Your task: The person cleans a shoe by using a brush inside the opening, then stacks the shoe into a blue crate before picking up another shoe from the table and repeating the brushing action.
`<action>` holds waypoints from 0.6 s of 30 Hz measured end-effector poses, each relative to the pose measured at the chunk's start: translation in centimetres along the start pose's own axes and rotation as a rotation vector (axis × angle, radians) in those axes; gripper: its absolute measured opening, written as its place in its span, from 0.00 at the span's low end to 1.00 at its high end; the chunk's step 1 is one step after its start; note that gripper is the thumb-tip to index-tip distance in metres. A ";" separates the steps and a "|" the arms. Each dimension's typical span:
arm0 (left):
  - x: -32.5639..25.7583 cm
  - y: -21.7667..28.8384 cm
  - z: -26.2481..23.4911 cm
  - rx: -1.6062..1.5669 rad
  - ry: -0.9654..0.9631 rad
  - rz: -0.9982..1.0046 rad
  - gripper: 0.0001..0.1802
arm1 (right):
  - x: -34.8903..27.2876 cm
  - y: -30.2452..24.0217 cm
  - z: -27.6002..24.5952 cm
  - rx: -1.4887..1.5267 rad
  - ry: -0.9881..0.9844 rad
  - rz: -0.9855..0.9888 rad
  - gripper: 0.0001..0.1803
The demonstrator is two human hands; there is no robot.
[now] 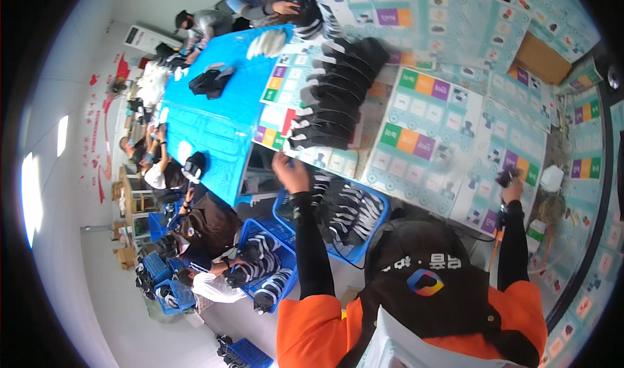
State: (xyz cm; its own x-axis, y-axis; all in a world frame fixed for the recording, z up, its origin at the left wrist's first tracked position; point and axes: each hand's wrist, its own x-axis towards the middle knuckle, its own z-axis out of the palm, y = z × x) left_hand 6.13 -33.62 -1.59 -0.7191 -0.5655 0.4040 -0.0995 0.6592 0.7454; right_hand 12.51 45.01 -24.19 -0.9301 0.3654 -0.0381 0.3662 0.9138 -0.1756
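Observation:
My left hand (290,174) is at the near edge of the printed table, just below a row of black pieces (341,92). Its fingers look apart, with nothing visible in them. These pieces are soft-looking with pale edges, overlapping in a long stack; their exact kind is unclear. Off to the right, my right hand (512,191) is raised over the table, closed on a small dark object (507,176) too blurred to name. Black sleeves cover both forearms.
Blue baskets (383,215) of black-and-white pieces stand below the table edge and to the left. A blue-covered table (208,131) carries a dark bundle (211,80) and a pale pile (266,44). Several people work around it. A brown carton (541,58) sits at the far right.

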 end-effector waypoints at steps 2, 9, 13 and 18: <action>-2.3 -0.3 0.5 0.399 -0.199 0.240 0.35 | 0.1 -6.4 -2.3 0.231 -0.018 -0.093 0.18; 0.5 -5.0 6.7 0.831 -0.362 0.556 0.17 | -3.0 -14.2 -8.7 0.358 -0.176 -0.208 0.14; 2.2 -5.3 6.0 0.552 -0.518 0.544 0.12 | -5.1 -18.9 -12.5 0.348 -0.069 -0.376 0.12; 5.6 -6.2 2.4 0.217 -0.824 0.192 0.10 | -6.2 -22.7 -16.5 0.397 -0.151 -0.364 0.10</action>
State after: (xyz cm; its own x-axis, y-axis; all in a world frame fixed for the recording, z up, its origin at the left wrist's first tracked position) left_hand 1.05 -39.70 -5.27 -0.9969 0.0481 -0.0624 0.0056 0.8333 0.5528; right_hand 10.49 24.92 -3.70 -0.9990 -0.0172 -0.0408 0.0086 0.8284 -0.5600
